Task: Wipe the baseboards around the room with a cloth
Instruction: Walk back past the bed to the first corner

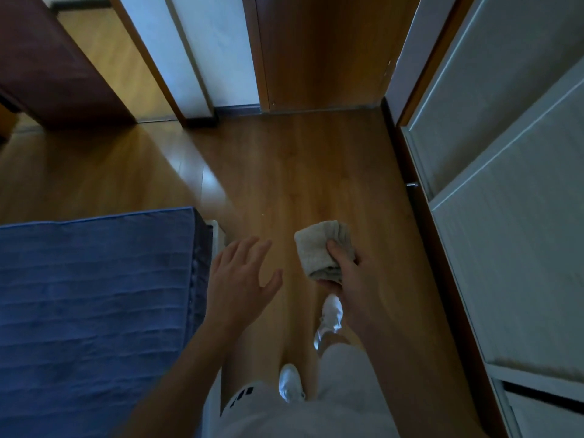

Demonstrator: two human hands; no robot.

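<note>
Over the floor [300, 172], between bed [94, 295] and closet [505, 184]: a cloth [319, 248]. Pale, grey-tan, soft-looking. Folded up into a thick pad. Stacked layers showing at the near end. Faint square lines across the top. Edges a bit rounded, not sharp.

Held in the right hand [347, 276]. Thumb pressed flat on top, close to the right edge. Fingers curled under the pad, with skin peeking out just below the near end. Clamped snug on the cloth from above and below. Up in the air, not touching floor or wall.

On the other side, the left hand [235, 279]: wide open, back of the hand up, fingers straight and spread, thumb stuck out to the side. Holding nothing. Hanging in the air just beside the bed corner, near the cloth but apart from it.

Pad only a little longer one way than the other. Long way running from near the body out ahead, tipped slightly left. Far end pointing toward the brown door [316, 52]. Flat top facing up.

Dark baseboard [390, 115] along the foot of the right wall, next to the closet, running away toward the door. Well apart from the cloth. Blue cover on the bed, with rows of stitched lines. Two white shoes [330, 314] on the floor below the hands, one ahead of the other. White shorts [341, 390] at the bottom edge. Room dim, with one bright patch of light on the floor, off to the left.
</note>
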